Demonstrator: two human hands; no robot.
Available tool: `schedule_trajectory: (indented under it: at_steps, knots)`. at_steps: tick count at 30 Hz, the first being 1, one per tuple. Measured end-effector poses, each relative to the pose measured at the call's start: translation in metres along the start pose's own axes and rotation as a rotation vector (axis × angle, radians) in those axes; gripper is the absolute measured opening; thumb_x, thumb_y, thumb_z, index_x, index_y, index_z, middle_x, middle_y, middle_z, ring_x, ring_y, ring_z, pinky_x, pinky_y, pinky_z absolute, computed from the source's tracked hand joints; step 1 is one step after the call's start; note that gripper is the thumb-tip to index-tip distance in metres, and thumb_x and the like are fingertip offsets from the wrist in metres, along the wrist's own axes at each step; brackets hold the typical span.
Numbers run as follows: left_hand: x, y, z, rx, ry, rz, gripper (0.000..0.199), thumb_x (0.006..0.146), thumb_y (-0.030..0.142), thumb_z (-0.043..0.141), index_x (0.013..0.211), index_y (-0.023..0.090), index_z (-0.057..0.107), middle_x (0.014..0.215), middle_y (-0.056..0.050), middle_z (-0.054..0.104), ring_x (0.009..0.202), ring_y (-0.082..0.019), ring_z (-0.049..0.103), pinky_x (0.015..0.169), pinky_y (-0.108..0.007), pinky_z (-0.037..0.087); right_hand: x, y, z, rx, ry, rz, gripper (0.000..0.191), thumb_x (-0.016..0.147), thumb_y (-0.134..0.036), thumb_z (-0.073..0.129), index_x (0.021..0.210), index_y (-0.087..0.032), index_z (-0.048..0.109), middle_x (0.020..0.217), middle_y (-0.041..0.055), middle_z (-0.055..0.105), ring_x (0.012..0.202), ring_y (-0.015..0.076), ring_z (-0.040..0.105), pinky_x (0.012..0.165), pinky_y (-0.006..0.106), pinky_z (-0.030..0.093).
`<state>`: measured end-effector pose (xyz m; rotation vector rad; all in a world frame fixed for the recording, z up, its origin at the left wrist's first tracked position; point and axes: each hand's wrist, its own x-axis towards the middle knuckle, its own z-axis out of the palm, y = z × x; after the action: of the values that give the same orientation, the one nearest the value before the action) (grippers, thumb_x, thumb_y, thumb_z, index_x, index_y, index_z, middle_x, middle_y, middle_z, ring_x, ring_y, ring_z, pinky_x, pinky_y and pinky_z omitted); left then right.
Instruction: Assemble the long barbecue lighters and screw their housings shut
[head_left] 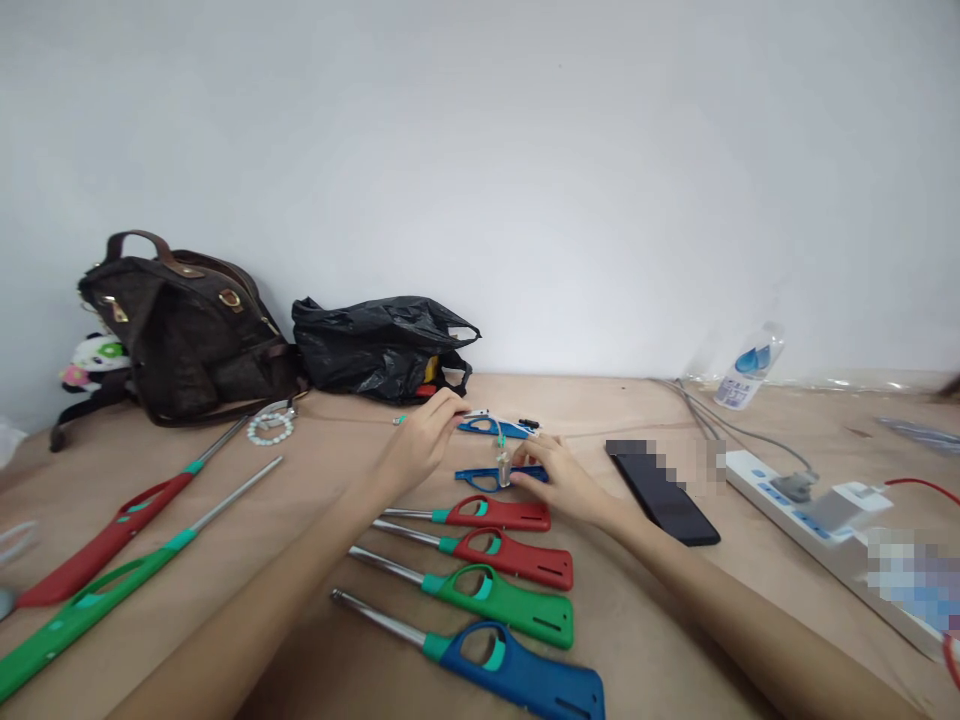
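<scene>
Two blue lighter shell halves, a far one (487, 428) and a nearer one (480, 480), lie on the table between my hands. My right hand (559, 478) pinches a small clear fuel tank (504, 470) that stands upright over the nearer half. My left hand (427, 440) has its fingertips closed around a small white piece at the left end of the far half; its exact kind is too small to tell. From that piece, a thin pale tube or wire seems to run toward the tank. Closer to me, a red lighter (517, 514) lies just below the nearer half.
Several assembled lighters, including a green one (517, 605) and a blue one (532, 675), lie in front. Two long lighters and a beaded bracelet (270, 428) are left. A handbag (195, 330) and black plastic bag (367, 345) stand behind. Right are a phone (660, 495), power strip (780, 510) and bottle (750, 370).
</scene>
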<state>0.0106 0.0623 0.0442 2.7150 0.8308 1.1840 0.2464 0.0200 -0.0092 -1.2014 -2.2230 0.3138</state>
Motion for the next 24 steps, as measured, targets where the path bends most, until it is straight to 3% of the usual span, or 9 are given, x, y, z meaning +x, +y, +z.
schedule_trajectory:
  at_steps: [3,6,13,18,24]
  knots:
    - [0.001,0.003,-0.001,-0.001,-0.002,-0.006,0.021,0.098,0.018,0.032,0.102,0.018,0.053,0.098,-0.006,0.054,0.097,-0.019,0.054,0.089,-0.03,0.043,0.006,-0.02,0.004,0.063,-0.009,-0.03,0.02,0.083,-0.032,0.066,0.098,-0.02,0.059,0.107,0.0068,0.063,0.102,0.0223,0.056,0.088,0.034,0.041]
    - [0.002,0.005,-0.004,-0.009,0.006,-0.011,0.021,0.098,0.018,0.032,0.102,0.018,0.053,0.099,-0.006,0.054,0.097,-0.019,0.054,0.088,-0.03,0.043,0.013,-0.03,0.008,0.22,-0.021,0.025,0.011,0.088,-0.031,0.059,0.086,-0.02,0.06,0.092,0.0032,0.066,0.087,0.019,0.06,0.08,0.031,0.044]
    - [0.002,0.001,-0.006,-0.027,0.085,-0.032,0.021,0.097,0.018,0.033,0.1,0.017,0.053,0.096,-0.007,0.055,0.094,-0.019,0.054,0.085,-0.031,0.043,0.015,-0.006,-0.001,0.636,0.016,0.088,0.02,0.09,-0.037,0.051,0.083,-0.019,0.054,0.079,0.0021,0.06,0.076,0.0172,0.059,0.072,0.03,0.046]
    - [0.001,0.004,-0.001,-0.064,0.082,-0.037,0.02,0.095,0.017,0.033,0.098,0.016,0.053,0.094,-0.007,0.056,0.094,-0.019,0.054,0.085,-0.03,0.043,0.011,0.004,-0.024,0.498,0.07,0.112,0.021,0.092,-0.04,0.046,0.084,-0.021,0.049,0.071,-0.002,0.047,0.064,0.0142,0.046,0.06,0.025,0.039]
    - [0.0,0.014,0.006,-0.118,0.108,-0.113,0.017,0.094,0.017,0.035,0.099,0.016,0.052,0.092,-0.006,0.059,0.088,-0.018,0.057,0.081,-0.028,0.046,0.01,0.009,-0.04,0.422,0.073,0.025,0.032,0.098,-0.045,0.03,0.082,-0.022,0.047,0.071,-0.0012,0.043,0.066,0.016,0.043,0.065,0.028,0.038]
